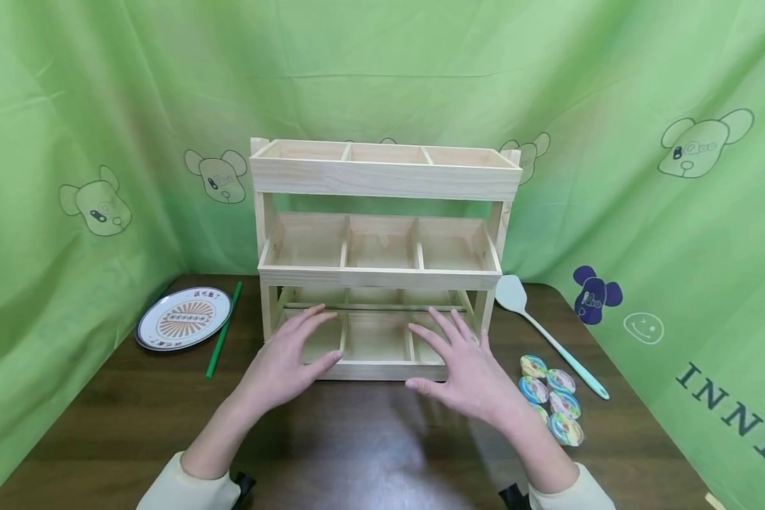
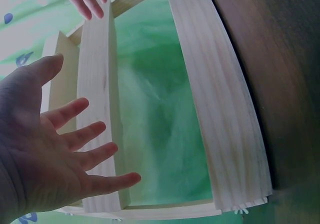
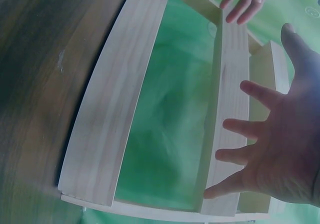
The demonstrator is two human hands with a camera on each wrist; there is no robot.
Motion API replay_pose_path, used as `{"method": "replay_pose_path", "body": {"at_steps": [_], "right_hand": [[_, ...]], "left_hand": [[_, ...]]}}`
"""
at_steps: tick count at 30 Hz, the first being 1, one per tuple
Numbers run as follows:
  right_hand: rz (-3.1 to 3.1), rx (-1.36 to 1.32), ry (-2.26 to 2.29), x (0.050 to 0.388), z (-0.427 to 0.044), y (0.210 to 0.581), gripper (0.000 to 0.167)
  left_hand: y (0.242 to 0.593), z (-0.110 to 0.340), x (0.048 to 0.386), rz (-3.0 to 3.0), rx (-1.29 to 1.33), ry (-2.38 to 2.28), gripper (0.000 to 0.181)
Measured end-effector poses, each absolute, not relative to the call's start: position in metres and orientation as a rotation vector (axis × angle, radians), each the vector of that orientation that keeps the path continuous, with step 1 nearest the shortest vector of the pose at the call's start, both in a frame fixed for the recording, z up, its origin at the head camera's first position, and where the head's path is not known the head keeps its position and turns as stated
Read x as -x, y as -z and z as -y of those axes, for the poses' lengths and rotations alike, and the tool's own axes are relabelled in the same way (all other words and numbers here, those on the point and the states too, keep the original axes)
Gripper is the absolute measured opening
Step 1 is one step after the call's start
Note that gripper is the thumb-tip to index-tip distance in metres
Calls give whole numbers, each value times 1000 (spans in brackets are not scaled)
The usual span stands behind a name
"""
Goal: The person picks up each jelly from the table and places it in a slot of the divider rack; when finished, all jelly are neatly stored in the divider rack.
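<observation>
A three-tier wooden rack [image 1: 385, 177] with divided compartments stands upright at the middle of the table. In front of its lowest tier, my left hand [image 1: 287, 365] is held with fingers spread, holding nothing. My right hand [image 1: 472, 372] mirrors it on the right side, fingers apart and also holding nothing. In the left wrist view my left hand [image 2: 55, 144] is spread before the rack's boards [image 2: 215, 94]. The right wrist view has my right hand [image 3: 270, 129] spread in front of the rack [image 3: 120, 94]. Whether either hand touches the wood, I cannot tell.
On the left lie a round plate [image 1: 185, 319] and a green stick [image 1: 223, 333]. A pale spatula [image 1: 557, 340] and several small round colourful cups [image 1: 564, 405] lie on the right. Green cloth [image 1: 382, 64] hangs behind and beside the dark table [image 1: 357, 453].
</observation>
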State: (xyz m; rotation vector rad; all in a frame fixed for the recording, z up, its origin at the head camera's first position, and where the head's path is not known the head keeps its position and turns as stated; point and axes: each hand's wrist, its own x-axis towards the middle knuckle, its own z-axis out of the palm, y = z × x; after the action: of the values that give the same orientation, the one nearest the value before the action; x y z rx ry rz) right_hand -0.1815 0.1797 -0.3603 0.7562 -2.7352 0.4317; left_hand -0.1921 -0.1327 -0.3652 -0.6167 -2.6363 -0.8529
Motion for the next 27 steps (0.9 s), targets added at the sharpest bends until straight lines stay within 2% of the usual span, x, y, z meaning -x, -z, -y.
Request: {"method": "replay_pose_path", "body": {"at_steps": [15, 27], "right_hand": [[2774, -652, -519, 197, -208, 356, 74], [2771, -617, -604, 209, -238, 352, 47]], "left_hand": [[380, 160, 219, 2438, 398, 1114, 37], [386, 183, 232, 2378, 200, 1261, 35]]}}
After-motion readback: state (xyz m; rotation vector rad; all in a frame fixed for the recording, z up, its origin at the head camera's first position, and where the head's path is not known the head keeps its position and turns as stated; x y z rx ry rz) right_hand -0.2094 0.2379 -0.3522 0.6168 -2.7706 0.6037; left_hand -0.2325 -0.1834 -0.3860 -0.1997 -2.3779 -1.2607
